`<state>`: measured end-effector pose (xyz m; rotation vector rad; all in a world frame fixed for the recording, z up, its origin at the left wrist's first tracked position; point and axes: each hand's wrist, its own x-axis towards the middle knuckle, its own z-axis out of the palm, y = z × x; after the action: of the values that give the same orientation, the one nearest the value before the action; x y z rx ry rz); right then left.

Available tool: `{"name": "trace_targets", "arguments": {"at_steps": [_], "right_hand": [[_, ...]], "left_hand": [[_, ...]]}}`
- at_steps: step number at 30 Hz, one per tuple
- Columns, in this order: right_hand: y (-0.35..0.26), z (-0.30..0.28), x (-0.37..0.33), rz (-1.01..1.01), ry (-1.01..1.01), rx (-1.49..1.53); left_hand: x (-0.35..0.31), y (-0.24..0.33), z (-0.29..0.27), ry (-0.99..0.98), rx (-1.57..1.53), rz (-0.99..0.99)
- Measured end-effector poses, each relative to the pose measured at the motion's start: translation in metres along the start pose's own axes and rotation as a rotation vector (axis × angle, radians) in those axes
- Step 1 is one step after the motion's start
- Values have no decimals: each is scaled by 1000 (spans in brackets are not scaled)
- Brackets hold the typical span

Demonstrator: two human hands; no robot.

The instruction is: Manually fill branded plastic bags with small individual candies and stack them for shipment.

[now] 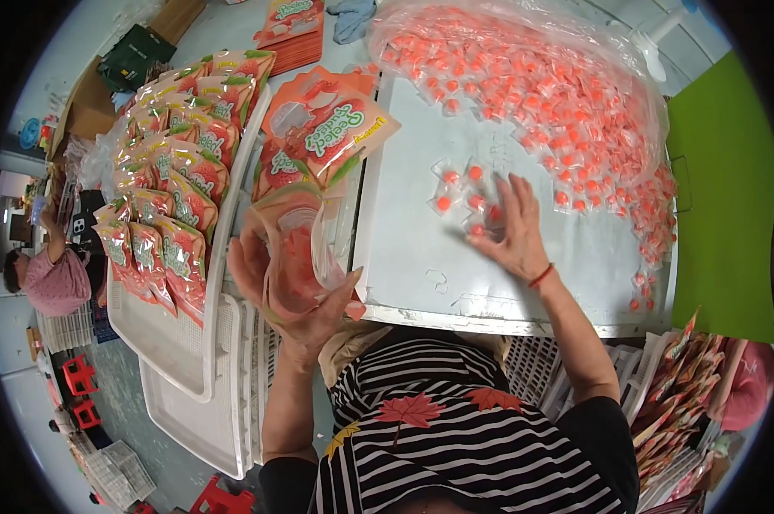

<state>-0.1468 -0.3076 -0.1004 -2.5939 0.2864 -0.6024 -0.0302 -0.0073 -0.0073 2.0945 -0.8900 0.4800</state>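
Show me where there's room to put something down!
Bare tabletop lies left of the few loose wrapped candies, and between the right hand and the candy pile. The pile crowds the back and right; pouches crowd most of the left tray.

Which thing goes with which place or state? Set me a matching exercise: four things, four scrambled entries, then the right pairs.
Things:
1. Left hand
2. Right hand
3. Rows of pouches
4. Green panel

Places and states:
A. On a white tray
B. Right of the white table
C. Holding an open pouch
D. Fingers spread beside a few wrapped pieces

Pairs: 1-C, 2-D, 3-A, 4-B
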Motion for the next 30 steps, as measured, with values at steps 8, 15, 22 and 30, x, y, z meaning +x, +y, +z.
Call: {"name": "trace_targets", "arguments": {"at_steps": [8, 15, 22, 30], "right_hand": [[-39, 52, 40, 39, 14, -152], [-45, 76, 62, -145, 56, -159], [-36, 73, 52, -178, 128, -75], [-73, -15, 113, 426, 317, 1264]], "left_hand": [[3, 2, 24, 125, -358, -30], [18, 14, 51, 103, -325, 121], [24, 14, 83, 47, -366, -21], [32, 12, 89, 8, -383, -80]]}}
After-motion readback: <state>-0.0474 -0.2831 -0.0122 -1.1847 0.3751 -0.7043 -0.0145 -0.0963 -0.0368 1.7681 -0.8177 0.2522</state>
